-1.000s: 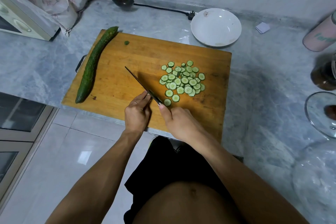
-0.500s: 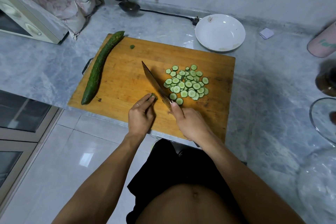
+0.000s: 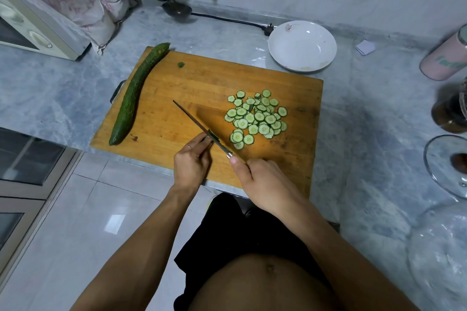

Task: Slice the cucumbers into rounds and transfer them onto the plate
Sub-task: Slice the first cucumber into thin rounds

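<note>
A wooden cutting board (image 3: 197, 88) lies on the grey marble counter. A pile of several cucumber rounds (image 3: 256, 118) sits right of the board's middle. One whole dark green cucumber (image 3: 136, 93) lies along the board's left edge. My right hand (image 3: 262, 182) grips the handle of a knife (image 3: 197, 124), its blade edge-down on the board and pointing up-left. My left hand (image 3: 190, 164) pinches a tiny cucumber end piece (image 3: 213, 135) right against the blade's near part. A white plate (image 3: 302, 45) stands empty beyond the board's far right corner.
A small green cucumber tip (image 3: 181, 65) lies near the board's far edge. A toaster oven (image 3: 30, 30) stands far left, ladles (image 3: 174, 5) and a black power cord at the back. A pink canister (image 3: 444, 58), dark jar (image 3: 449, 113) and glass lid (image 3: 447, 171) crowd the right side.
The knife blade, lifted and tilted half a second ago, is down on the board again beside the end piece. My left hand stays at the stub.
</note>
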A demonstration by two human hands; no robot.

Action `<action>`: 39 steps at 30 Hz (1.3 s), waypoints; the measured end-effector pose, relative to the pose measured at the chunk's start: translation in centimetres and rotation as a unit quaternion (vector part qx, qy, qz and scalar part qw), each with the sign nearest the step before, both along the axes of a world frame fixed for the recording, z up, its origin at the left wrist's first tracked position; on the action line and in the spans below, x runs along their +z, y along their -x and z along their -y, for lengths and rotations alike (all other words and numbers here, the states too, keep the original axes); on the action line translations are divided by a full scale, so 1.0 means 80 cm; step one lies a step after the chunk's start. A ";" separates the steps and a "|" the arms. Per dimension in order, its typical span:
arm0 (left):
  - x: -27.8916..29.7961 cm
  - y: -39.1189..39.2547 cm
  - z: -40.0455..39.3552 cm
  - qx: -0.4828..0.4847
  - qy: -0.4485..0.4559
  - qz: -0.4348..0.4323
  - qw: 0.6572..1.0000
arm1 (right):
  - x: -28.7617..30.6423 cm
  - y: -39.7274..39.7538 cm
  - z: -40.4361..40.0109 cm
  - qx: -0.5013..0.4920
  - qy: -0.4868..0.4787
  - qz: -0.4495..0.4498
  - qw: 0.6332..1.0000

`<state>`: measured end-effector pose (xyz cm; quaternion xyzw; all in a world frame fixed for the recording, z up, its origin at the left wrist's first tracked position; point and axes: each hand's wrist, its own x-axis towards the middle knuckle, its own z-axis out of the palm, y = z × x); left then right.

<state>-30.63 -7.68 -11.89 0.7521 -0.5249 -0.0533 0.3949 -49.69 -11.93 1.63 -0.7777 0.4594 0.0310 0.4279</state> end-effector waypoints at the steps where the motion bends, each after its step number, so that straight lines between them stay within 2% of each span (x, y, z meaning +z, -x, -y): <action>1: -0.001 0.001 0.000 -0.001 -0.002 0.002 1.000 | 0.002 0.000 -0.001 -0.001 -0.002 -0.005 1.000; 12: 0.000 0.005 0.001 0.004 -0.007 -0.013 1.000 | -0.006 -0.015 0.004 -0.020 -0.043 0.014 0.999; 19: 0.005 0.007 0.001 0.006 0.001 -0.021 1.000 | -0.037 -0.039 0.003 -0.042 -0.025 0.014 0.999; 30: 0.004 0.006 -0.001 0.037 0.029 -0.042 0.998 | -0.039 -0.012 0.017 -0.074 -0.006 0.027 0.997; 39: 0.004 -0.004 -0.004 0.010 0.010 -0.032 0.999 | -0.009 -0.004 -0.005 -0.016 -0.002 0.032 0.999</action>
